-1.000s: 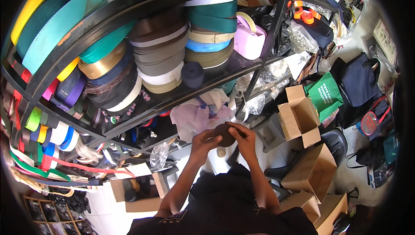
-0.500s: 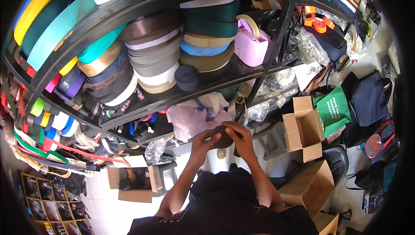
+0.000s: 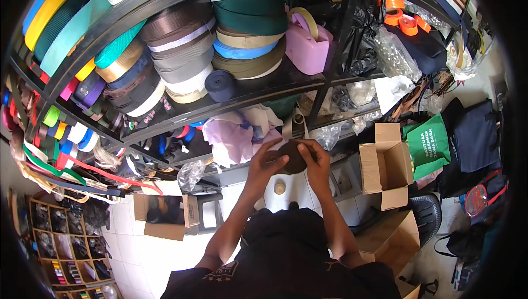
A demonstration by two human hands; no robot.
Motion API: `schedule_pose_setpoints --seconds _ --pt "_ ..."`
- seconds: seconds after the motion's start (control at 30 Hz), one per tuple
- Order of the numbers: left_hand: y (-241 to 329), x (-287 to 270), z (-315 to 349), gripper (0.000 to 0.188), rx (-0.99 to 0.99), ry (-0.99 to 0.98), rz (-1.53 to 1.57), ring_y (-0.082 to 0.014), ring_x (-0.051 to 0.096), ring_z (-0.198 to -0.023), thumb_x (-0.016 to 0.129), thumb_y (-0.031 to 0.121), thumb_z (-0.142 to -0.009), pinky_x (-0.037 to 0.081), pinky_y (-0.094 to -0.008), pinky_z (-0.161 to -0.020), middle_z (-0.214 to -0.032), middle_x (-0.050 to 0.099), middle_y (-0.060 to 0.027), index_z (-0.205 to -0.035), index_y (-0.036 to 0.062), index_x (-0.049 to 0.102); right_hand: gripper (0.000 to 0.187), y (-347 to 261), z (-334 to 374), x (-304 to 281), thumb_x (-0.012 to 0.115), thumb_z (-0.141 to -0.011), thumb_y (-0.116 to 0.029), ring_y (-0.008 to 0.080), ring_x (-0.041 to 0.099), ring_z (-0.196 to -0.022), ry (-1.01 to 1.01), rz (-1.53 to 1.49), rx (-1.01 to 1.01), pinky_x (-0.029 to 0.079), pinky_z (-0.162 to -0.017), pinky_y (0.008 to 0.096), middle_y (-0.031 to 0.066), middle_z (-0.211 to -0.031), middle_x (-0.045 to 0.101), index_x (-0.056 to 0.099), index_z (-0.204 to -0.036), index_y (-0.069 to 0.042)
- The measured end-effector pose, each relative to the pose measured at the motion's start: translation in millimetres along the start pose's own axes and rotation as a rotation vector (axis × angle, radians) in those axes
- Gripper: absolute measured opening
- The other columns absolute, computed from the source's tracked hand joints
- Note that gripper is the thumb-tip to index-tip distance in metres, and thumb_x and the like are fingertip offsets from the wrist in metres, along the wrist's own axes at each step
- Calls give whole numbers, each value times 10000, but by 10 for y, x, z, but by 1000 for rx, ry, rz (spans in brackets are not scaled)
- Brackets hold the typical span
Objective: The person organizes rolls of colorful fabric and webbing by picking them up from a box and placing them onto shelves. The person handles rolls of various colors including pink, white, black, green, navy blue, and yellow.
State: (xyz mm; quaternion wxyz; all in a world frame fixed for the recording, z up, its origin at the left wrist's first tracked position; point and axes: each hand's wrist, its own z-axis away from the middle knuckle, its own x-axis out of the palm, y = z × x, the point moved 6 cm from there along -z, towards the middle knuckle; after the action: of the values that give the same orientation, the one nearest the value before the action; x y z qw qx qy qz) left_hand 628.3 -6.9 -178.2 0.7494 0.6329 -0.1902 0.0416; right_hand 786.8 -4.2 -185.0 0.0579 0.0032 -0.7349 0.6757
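Note:
My left hand (image 3: 268, 158) and my right hand (image 3: 316, 156) meet in front of my chest. Both grip a dark brown roll of webbing (image 3: 292, 157) between them, fingers curled over its top edge. The roll is held just below the middle shelf of a black metal rack (image 3: 258, 92). Behind my hands lie a lilac cloth (image 3: 234, 136) and crumpled clear plastic bags (image 3: 330, 132) on the lower shelf.
The rack holds many webbing rolls (image 3: 181, 57) in brown, grey, green and blue, and a pink plastic case (image 3: 308, 46). An open cardboard box (image 3: 388, 164) stands to the right, a green bag (image 3: 430, 145) and dark bags beyond. Another box (image 3: 165, 216) sits on the white tiled floor at left.
The view has shifted slightly, so the shelves sit higher and my hands appear a little more to the right. Both hands stay on the brown roll.

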Motion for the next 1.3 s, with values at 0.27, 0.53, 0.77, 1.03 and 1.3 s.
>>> schedule_pose_setpoints --seconds 0.27,0.53,0.77,1.03,1.3 --pt "270 197 -131 509 209 335 285 -215 654 -998 719 161 -894 609 -326 -771 -1173 612 -154 -1323 19 485 528 -598 -51 162 752 -845 -139 257 572 -1145 59 -62 -334 444 -977 337 143 -1229 575 574 -1333 -44" --pt "852 352 -467 435 517 332 18 -174 622 -901 751 170 -876 535 -264 -651 -1144 563 -125 -1197 0 510 679 -1193 -530 171 821 -736 -99 291 569 -1142 100 299 -620 445 -983 376 161 -1229 561 543 -1352 -33" --pt "1090 313 -698 487 621 443 -428 -110 628 -638 721 223 -901 462 -254 -445 -778 685 -132 -1286 -22 552 559 -1171 -893 208 767 -812 -182 350 588 -1093 251 396 -672 457 -950 416 201 -1201 591 561 -1300 -4" --pt "1128 302 -749 412 484 503 -585 -176 638 -625 709 226 -898 479 -339 -550 -817 679 -182 -1188 -55 628 529 -1110 -969 129 757 -834 -230 350 590 -1076 272 347 -621 467 -920 422 206 -1195 592 575 -1275 -2" --pt "1181 283 -759 395 715 591 -712 -107 602 -532 744 216 -871 425 -265 -435 -695 682 -96 -1175 -19 653 548 -1075 -933 175 783 -821 -223 320 584 -1039 350 352 -672 460 -907 404 183 -1158 587 563 -1257 24"
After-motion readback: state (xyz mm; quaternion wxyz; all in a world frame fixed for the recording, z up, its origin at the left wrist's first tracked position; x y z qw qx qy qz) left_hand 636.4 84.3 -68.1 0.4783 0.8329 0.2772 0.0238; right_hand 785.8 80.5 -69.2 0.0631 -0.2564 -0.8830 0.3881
